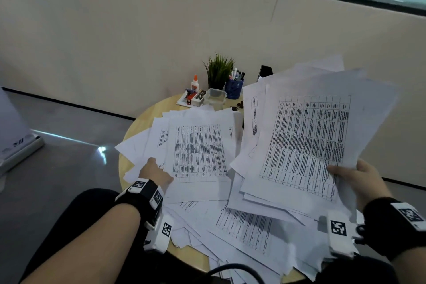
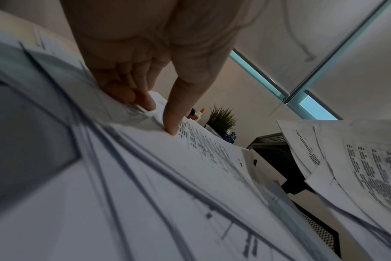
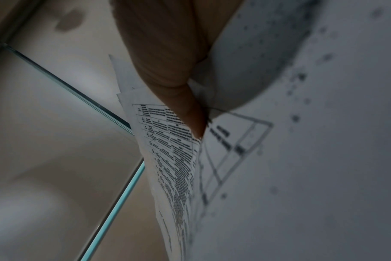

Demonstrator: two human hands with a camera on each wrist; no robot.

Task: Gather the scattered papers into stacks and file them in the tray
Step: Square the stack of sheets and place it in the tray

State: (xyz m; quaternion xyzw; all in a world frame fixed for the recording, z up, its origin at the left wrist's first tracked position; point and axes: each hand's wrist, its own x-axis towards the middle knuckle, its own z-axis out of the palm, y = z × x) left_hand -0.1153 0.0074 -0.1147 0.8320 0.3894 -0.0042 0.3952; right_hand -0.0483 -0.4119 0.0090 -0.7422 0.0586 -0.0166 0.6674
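Observation:
Printed white sheets (image 1: 198, 150) lie scattered in overlapping piles over the round wooden table (image 1: 138, 122). My left hand (image 1: 154, 172) pinches the left edge of the top sheets of the pile. In the left wrist view its thumb (image 2: 174, 114) lies on the printed sheet (image 2: 201, 146) and the fingers curl under the paper edges. My right hand (image 1: 355, 177) holds a fanned stack of sheets (image 1: 311, 140) raised above the table, thumb on top. In the right wrist view the thumb (image 3: 179, 98) pinches that stack (image 3: 174, 159). The black mesh tray (image 2: 277, 155) stands at the back right, mostly hidden behind the raised stack (image 1: 265, 71).
At the table's far edge stand a potted plant (image 1: 217, 71), a blue pen cup (image 1: 234, 89), a glue bottle (image 1: 195, 83), a clear plastic box (image 1: 215, 97) and a small clock (image 1: 199, 97). A black cable (image 1: 230, 270) runs by the near edge. Grey floor lies to the left.

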